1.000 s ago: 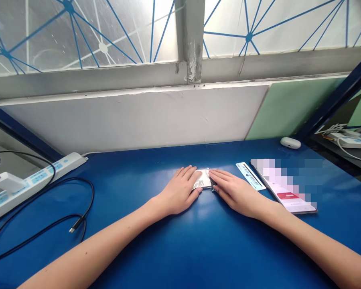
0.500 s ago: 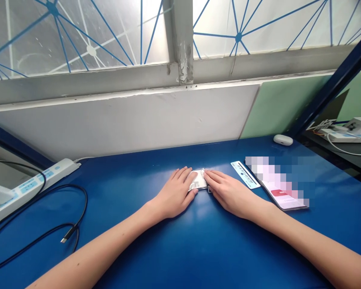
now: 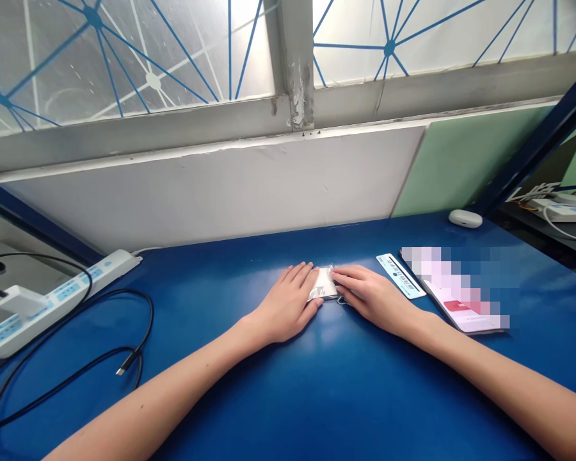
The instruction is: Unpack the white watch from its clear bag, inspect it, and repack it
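A small clear plastic sleeve with a white card-like insert (image 3: 324, 283) lies flat on the blue table, a short bead chain (image 3: 344, 301) at its lower right corner. Over its left part rests my left hand (image 3: 290, 304), fingers stretched out flat and thumb along the near edge. My right hand (image 3: 372, 291) has its fingertips at the sleeve's right edge, fingers bent in a loose pinch there. Part of the sleeve is hidden under my left fingers.
To the right lie a white-blue ruler-like card (image 3: 401, 276) and a phone with a partly blurred screen (image 3: 465, 307). A white earbud case (image 3: 465, 219) sits at the back right. On the left are a power strip (image 3: 62, 301) and a loose black cable (image 3: 146, 307).
The view has shifted slightly, so things on the table sit farther right. My right fingertips have parted a little, and more of the sleeve and the bead chain shows.
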The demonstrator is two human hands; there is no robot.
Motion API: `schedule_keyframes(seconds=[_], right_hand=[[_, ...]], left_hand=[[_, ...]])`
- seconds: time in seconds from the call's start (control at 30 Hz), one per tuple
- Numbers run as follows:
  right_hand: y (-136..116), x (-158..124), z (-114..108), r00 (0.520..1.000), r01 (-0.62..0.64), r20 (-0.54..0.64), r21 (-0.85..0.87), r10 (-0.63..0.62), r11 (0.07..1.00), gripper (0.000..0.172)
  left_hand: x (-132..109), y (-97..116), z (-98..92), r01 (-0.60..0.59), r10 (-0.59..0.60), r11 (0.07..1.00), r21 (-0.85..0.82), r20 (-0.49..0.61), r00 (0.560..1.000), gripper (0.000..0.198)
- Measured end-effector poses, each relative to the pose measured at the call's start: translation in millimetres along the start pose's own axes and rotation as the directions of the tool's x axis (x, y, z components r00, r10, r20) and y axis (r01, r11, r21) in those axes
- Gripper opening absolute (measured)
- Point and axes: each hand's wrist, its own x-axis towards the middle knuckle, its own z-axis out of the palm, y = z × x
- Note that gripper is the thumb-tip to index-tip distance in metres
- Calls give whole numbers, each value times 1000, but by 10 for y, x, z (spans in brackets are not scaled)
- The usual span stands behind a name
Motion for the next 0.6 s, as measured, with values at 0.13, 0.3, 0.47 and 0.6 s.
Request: schedule_keyframes(seconds=[0.13,0.3,0.47,0.6], right_hand=[[-44,-10,6,1000,31,-1,-73,-31,997,31],[-142,2,-7,997,71,55,-162,-63,984,37],[-164,1,-5,993,75,102,-120,-62,990,41],[-125,0,-33,991,53,119,-4,-52,999,38]], left_hand=[[-4,13,-9,3,-3,1000,-20,2,1000,60],[-10,16,5,1,-1,1000,-19,-6,1000,59],[-14,7,22,-3,2,1000,-21,-25,1000,57],[-9,3,31,-4,3,1000,-15,-26,1000,56]])
